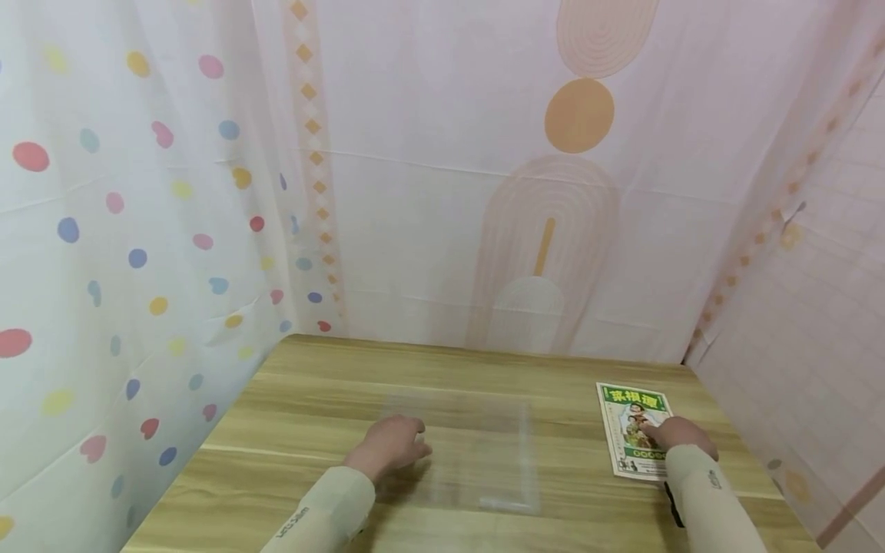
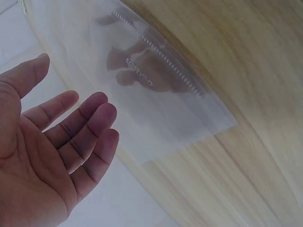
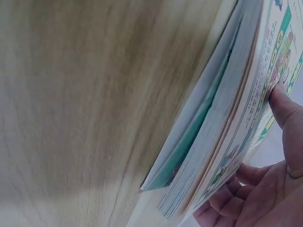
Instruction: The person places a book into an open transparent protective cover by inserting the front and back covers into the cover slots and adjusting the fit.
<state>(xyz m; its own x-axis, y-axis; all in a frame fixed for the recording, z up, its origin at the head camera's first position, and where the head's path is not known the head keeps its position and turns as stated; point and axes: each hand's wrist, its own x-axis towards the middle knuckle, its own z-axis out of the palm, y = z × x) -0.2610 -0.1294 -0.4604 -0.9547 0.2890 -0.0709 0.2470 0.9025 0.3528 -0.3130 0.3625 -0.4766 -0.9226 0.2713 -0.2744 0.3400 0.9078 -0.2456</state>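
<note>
A clear plastic folder (image 1: 477, 453) lies flat at the middle of the table, a row of small teeth-like marks along one edge in the left wrist view. Over its left side hovers my left hand (image 1: 396, 444), fingers loosely bent and nothing in them. At the right, my right hand (image 1: 687, 436) grips a book (image 1: 631, 427) by its side edge. The thumb (image 3: 283, 106) presses on the cover while the other fingers curl at the edge below. Green, with drawn figures and large yellow characters, the cover faces up. In the right wrist view its page edges fan slightly apart.
The wood-grain table (image 1: 311, 399) meets a pale patterned curtain (image 1: 415, 230) at the back. A dotted curtain (image 1: 138, 307) hangs along the left side, and another pale one (image 1: 795, 307) along the right.
</note>
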